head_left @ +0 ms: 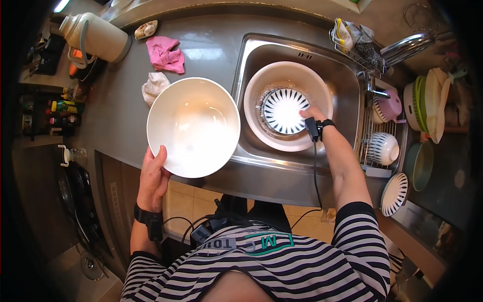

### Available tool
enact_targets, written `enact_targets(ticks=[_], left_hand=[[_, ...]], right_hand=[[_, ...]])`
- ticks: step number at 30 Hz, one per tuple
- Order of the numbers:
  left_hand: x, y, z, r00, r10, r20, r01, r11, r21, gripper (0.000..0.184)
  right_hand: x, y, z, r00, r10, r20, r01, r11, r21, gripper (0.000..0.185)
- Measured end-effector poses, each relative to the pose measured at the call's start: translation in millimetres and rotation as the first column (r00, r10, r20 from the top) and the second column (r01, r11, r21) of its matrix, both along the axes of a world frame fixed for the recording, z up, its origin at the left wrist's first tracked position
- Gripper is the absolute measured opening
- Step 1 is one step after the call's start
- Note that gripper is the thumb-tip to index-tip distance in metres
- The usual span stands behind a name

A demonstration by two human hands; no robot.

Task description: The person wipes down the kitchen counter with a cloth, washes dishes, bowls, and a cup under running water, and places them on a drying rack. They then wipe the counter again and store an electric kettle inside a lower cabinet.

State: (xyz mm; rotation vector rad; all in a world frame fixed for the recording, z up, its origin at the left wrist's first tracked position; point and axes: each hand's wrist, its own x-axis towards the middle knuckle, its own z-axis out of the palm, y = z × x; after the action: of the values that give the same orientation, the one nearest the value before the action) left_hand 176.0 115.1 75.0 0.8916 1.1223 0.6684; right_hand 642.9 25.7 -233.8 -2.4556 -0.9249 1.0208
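Observation:
My left hand (155, 173) is closed on the near-left rim of a large white bowl (193, 128), thumb over the edge. The bowl is tipped toward me above the counter's front, left of the sink. Inside the steel sink stands a pale pink basin (254, 123) with water in it. A white plate with dark stripes round its rim (284, 111) lies in the basin. My right hand (315, 116) reaches into the basin and grips the plate's right edge; its fingers are partly hidden. Both wrists wear black straps, and a cable hangs from the right one.
A pink cloth (165, 54), a whitish cloth (155, 88) and a cream thermos jug (95, 38) stand on the counter (209, 48). Right of the sink (347, 100) are a faucet (410, 48), a striped bowl (383, 149) on a rack and a striped plate (394, 195).

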Motion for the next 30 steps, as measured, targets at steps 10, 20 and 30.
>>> enact_targets(ticks=[10,20,30], left_hand=[[4,6,2,0.999,-0.036,0.019,0.036,0.999,0.001,0.056],[19,3,4,0.999,-0.052,0.012,0.052,0.999,-0.015,0.053],[49,25,-1,0.981,-0.189,-0.044,0.191,0.98,0.056,0.054]], right_hand=[[10,25,110,0.875,-0.207,0.437,0.09,0.957,0.275,0.022],[-7,-8,9,0.932,-0.299,-0.205,0.314,0.948,0.045,0.03],[7,-29,23,0.832,-0.168,-0.529,0.299,0.938,0.173,0.033]])
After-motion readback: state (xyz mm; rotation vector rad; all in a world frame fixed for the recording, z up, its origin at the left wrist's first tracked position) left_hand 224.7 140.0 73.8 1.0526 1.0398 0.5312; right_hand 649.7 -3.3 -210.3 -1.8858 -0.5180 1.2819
